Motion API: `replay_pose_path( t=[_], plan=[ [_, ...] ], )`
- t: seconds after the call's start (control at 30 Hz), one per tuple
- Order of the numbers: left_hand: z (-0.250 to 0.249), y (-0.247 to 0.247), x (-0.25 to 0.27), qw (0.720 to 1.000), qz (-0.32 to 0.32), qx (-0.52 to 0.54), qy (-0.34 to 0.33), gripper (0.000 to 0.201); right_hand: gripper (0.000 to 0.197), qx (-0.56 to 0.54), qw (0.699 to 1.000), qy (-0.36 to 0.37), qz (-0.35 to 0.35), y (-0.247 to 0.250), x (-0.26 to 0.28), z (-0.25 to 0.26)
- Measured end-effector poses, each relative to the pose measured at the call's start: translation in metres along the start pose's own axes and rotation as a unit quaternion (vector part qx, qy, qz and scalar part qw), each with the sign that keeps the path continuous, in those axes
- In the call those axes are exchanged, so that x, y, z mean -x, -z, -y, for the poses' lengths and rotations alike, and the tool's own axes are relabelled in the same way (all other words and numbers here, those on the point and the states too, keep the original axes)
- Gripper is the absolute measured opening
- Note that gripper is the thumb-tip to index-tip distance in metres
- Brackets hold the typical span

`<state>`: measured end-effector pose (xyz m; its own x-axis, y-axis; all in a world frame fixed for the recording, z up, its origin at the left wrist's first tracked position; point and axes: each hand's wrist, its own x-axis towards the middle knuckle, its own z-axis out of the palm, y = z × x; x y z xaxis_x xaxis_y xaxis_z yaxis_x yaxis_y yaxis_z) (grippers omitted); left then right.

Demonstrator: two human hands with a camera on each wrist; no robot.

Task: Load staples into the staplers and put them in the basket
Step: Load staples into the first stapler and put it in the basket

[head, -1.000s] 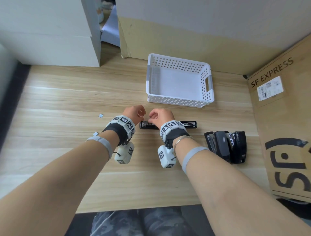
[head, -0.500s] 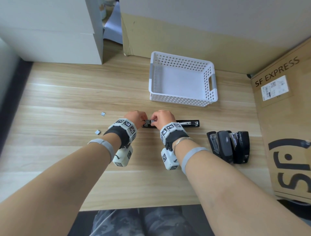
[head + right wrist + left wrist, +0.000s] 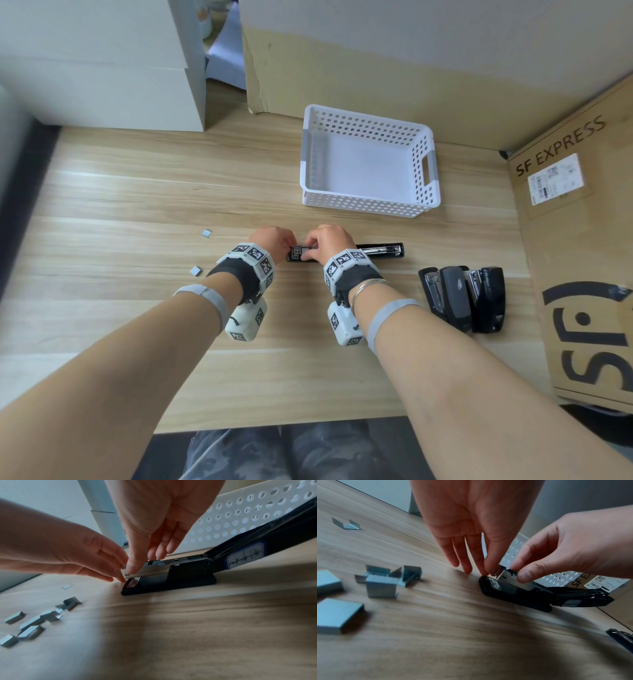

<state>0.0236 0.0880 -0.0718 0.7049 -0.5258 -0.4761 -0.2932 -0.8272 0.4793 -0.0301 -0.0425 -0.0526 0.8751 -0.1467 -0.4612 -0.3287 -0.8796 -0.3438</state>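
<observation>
Stapler [image 3: 346,254], opened flat, lies just in front of the basket [image 3: 368,205]. Right hand [image 3: 330,240] pinches its metal magazine; left hand [image 3: 274,240] has relaxed fingertips at the magazine's front end. Risk: a tilted strip jams or scatters. Only wrist views show the spare staples [image 3: 382,586] left of the stapler.

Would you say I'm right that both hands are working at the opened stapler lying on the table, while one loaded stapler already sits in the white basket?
Not quite: the head view shows the white basket holding nothing. Both hands, left hand and right hand, are indeed working at the opened stapler on the table.
</observation>
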Motion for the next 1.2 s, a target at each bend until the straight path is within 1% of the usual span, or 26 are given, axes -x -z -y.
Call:
replay_pose_path(
  t=[0.1,0.37,0.5,0.63,0.73,0.9,1.03,1.13,1.2],
  plan=[
    [0.002,0.002,0.001,1.0,0.008,-0.002,-0.009,0.035,0.019,-0.024,1.0,-0.008,-0.003,0.002,-0.002,0.0],
    [0.01,0.01,0.007,0.999,0.023,0.005,-0.025,0.042,0.009,-0.026,0.998,-0.05,-0.019,-0.003,-0.003,-0.005],
    [0.03,0.025,0.011,0.999,0.015,0.004,-0.031,0.035,0.009,-0.001,0.998,-0.051,-0.049,-0.003,0.001,-0.004],
    [0.05,0.033,0.017,0.996,0.062,-0.048,-0.032,0.027,0.014,0.002,0.997,-0.046,-0.068,-0.006,0.005,0.003],
    [0.053,0.032,0.022,0.994,0.077,-0.066,-0.025,0.026,0.017,0.009,0.996,-0.037,-0.077,-0.008,0.007,0.006],
    [0.053,0.023,0.025,0.995,0.066,-0.079,0.007,0.02,0.018,0.007,0.996,-0.032,-0.081,-0.009,0.01,0.006],
    [0.052,0.02,0.025,0.993,0.068,-0.087,0.035,0.024,0.021,0.0,0.996,-0.035,-0.078,-0.009,0.012,0.004],
    [0.051,0.018,0.024,0.997,0.041,-0.066,0.028,0.023,0.022,-0.004,0.997,-0.033,-0.073,-0.008,0.012,0.002],
    [0.048,0.019,0.024,0.999,0.015,-0.033,-0.001,0.018,0.022,-0.008,0.997,-0.025,-0.073,-0.007,0.011,0.001]
  ],
)
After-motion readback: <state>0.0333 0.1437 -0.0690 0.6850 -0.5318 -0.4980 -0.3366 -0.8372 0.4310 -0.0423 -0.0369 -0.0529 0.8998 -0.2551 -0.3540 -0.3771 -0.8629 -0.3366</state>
